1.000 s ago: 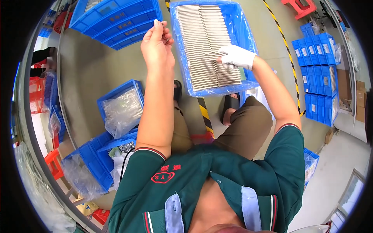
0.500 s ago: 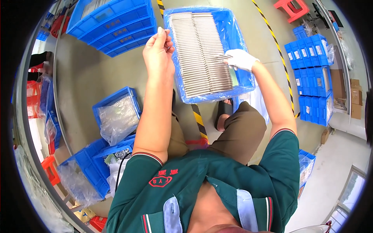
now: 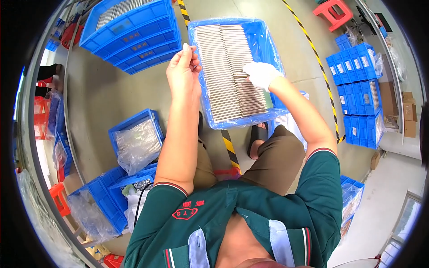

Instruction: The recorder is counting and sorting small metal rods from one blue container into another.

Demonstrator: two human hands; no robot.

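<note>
Over blue crate [image 3: 268, 40]: gloved right hand [image 3: 261, 74] pinching metal strips [image 3: 228, 67].

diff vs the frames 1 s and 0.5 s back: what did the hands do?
Little changed. The bare left hand stays raised at the left rim of the lined blue crate, fingers pinched on something too thin to make out. The gloved right hand shifted slightly across the rows of thin metal strips, fingertips still on them. Nothing visibly picked up or released. Crate and the stacked blue crates unmoved.

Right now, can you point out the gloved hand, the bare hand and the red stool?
Right hand, gloved white [image 3: 260, 74], head view: on the glove's back.
Left hand, bare [image 3: 183, 71], head view: on the hand's back.
Red stool [image 3: 333, 12], head view: on its seat.
</note>
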